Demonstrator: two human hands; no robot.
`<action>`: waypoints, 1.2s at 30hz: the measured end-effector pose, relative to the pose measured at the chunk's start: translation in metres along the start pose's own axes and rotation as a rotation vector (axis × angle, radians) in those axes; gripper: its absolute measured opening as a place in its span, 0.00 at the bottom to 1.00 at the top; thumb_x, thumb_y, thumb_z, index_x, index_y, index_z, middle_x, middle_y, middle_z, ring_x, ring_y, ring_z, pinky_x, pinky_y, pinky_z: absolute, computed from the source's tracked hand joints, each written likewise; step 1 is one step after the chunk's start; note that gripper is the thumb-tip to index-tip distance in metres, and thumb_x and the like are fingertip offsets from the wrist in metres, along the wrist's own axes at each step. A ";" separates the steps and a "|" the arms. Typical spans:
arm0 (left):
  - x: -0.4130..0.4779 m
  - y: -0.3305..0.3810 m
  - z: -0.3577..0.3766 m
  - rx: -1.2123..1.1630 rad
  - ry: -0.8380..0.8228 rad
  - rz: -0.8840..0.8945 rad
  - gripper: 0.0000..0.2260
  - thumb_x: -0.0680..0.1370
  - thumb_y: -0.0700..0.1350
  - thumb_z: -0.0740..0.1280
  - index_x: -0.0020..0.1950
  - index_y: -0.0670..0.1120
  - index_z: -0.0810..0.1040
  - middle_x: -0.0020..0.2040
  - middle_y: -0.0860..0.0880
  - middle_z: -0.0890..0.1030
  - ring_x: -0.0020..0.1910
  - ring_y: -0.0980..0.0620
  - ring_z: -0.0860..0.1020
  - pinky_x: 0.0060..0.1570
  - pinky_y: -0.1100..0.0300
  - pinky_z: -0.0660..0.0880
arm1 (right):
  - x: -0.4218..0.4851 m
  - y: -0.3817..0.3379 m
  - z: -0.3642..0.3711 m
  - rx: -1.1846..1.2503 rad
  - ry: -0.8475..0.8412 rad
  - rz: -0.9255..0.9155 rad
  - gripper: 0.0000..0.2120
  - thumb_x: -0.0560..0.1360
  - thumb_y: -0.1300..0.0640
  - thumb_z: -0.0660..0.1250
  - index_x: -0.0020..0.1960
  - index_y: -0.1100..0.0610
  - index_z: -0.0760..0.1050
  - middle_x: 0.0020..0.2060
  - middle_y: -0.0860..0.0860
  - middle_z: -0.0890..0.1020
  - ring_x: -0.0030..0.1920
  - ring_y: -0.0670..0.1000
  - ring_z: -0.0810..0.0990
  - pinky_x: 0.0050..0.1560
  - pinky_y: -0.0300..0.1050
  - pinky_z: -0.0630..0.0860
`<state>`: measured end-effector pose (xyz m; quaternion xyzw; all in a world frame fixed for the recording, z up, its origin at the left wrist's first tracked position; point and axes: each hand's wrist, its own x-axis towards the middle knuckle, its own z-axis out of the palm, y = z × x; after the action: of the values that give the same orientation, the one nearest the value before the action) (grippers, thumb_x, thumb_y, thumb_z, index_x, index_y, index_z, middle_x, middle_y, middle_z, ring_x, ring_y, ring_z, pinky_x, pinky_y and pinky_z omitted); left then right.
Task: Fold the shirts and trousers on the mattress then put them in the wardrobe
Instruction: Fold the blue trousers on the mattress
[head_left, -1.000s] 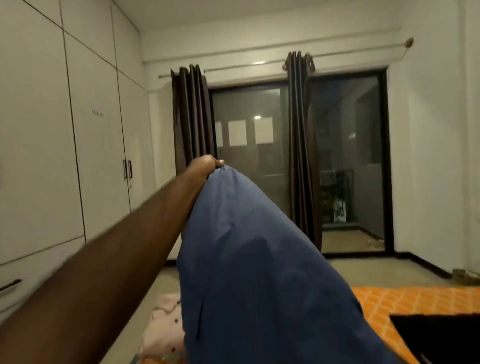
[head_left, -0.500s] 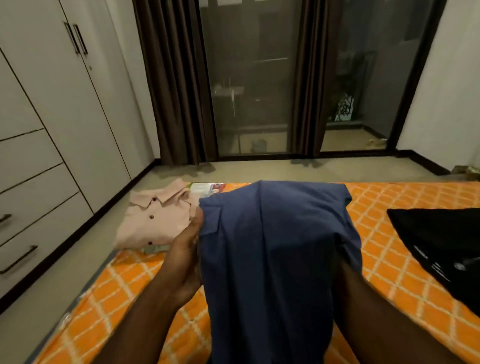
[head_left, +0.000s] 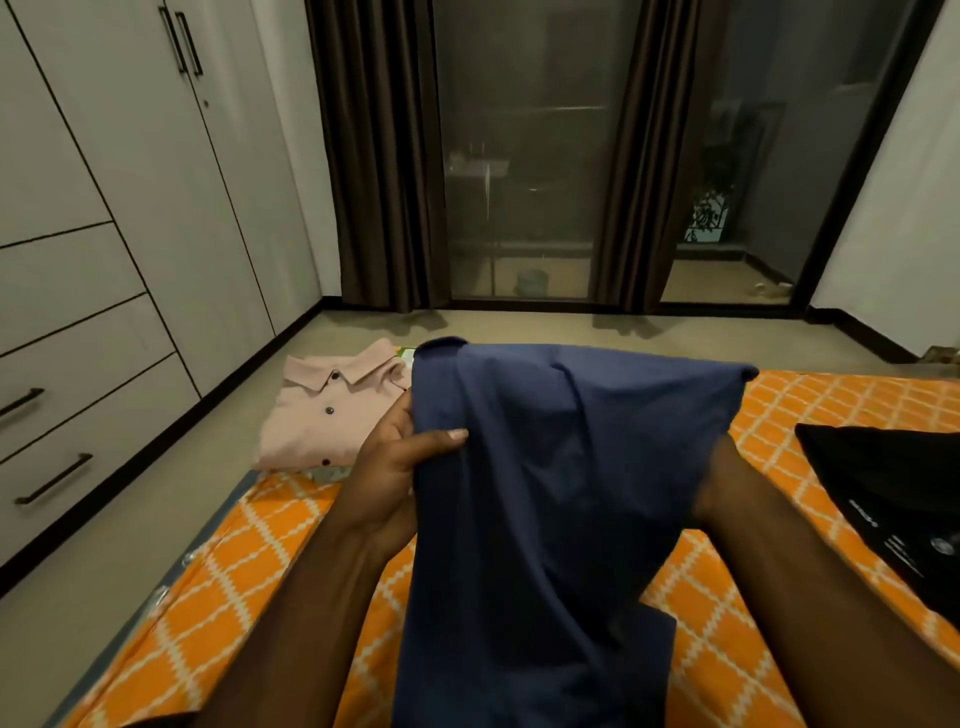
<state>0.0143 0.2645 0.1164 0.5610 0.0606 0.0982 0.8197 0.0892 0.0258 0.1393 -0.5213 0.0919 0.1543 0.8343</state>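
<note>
The left hand (head_left: 395, 467) pinches the blue garment (head_left: 561, 493) at its left edge, and the cloth stretches rightward from that pinch to the right hand, hidden beneath it and perhaps holding too, its length trailing back over the mattress (head_left: 260, 561).

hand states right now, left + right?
Left hand: closed on the blue garment, thumb over its edge.
Right hand: hidden under the blue garment, only the forearm shows; grip cannot be told.
</note>
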 end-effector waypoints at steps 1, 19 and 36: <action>0.000 0.001 -0.001 0.014 -0.005 0.001 0.23 0.73 0.34 0.70 0.67 0.48 0.76 0.59 0.47 0.85 0.58 0.46 0.83 0.51 0.52 0.80 | 0.004 -0.002 -0.004 0.132 -0.046 0.017 0.22 0.76 0.35 0.67 0.43 0.55 0.79 0.29 0.51 0.84 0.41 0.51 0.79 0.43 0.45 0.72; -0.002 0.014 -0.010 0.137 0.122 0.187 0.30 0.72 0.43 0.75 0.72 0.50 0.71 0.65 0.52 0.80 0.63 0.49 0.80 0.63 0.48 0.78 | -0.014 -0.017 0.002 -0.196 -0.329 -0.035 0.19 0.73 0.63 0.71 0.64 0.58 0.79 0.57 0.57 0.86 0.54 0.57 0.86 0.52 0.53 0.80; 0.002 0.018 -0.016 0.361 0.251 0.277 0.34 0.75 0.41 0.76 0.77 0.57 0.66 0.73 0.51 0.73 0.71 0.48 0.73 0.66 0.45 0.76 | -0.017 -0.015 0.005 -0.244 -0.095 -0.094 0.14 0.73 0.68 0.74 0.57 0.59 0.80 0.46 0.55 0.88 0.47 0.56 0.88 0.45 0.51 0.83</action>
<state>0.0111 0.2860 0.1267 0.6846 0.1010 0.2662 0.6710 0.0784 0.0213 0.1591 -0.6145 0.0084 0.1497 0.7745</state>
